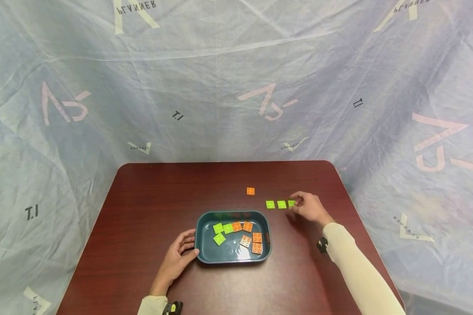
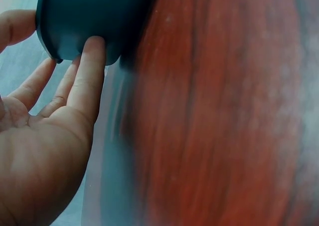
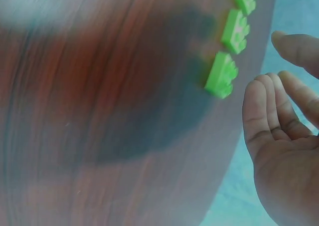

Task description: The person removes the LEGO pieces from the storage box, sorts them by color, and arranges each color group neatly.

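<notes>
My left hand (image 1: 175, 258) rests against the left end of a dark teal tray (image 1: 220, 258), its thumb by the near corner. Long, nearly straight fingers (image 2: 88, 81) touch the tray's outer wall in the left wrist view. Over on the right, my right hand (image 1: 310, 209) hovers above the end green toy brick (image 1: 291, 203) of a row of three, partly covering it in the head view. The right wrist view shows that green brick (image 3: 221, 75) on the table, apart from the fingers (image 3: 256, 106), with thumb and fingers parted and nothing between them.
Inside the tray lie three green bricks (image 1: 218, 228) and several orange ones (image 1: 257, 237), one looking paler (image 1: 245, 241). A single orange brick (image 1: 250, 191) sits behind the row on the dark red wooden table (image 1: 161, 192). Grey printed cloth (image 1: 217, 109) hangs around the table.
</notes>
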Demonstrator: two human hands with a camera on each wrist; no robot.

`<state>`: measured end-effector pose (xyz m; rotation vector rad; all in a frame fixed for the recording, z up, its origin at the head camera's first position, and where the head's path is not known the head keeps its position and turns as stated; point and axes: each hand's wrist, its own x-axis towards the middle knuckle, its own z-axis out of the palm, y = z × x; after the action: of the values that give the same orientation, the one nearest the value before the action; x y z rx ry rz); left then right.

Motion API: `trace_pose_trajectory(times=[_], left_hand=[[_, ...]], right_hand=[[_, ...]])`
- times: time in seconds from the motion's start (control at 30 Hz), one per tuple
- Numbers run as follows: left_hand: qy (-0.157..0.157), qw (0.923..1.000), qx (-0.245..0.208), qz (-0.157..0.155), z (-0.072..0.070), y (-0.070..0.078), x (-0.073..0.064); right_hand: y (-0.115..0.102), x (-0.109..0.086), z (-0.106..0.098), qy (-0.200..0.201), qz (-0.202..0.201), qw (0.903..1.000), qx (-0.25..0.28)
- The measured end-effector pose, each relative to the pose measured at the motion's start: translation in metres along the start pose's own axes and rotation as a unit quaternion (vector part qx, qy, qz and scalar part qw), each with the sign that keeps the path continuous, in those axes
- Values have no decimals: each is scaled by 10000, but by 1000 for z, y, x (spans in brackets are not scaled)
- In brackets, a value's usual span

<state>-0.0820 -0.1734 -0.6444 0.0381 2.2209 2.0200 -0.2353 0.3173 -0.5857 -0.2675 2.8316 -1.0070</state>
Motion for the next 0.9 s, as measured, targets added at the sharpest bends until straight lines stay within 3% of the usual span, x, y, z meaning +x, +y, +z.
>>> trace_pose_trajectory(times=[0.5, 0.9], left_hand=[[26, 10000, -29, 36, 1, -1, -1], [-5, 9997, 113, 210, 0, 0, -2]], right_hand=[[-58, 0, 20, -90, -622, 9978, 214], [-91, -1, 35, -243, -996, 9947, 22]])
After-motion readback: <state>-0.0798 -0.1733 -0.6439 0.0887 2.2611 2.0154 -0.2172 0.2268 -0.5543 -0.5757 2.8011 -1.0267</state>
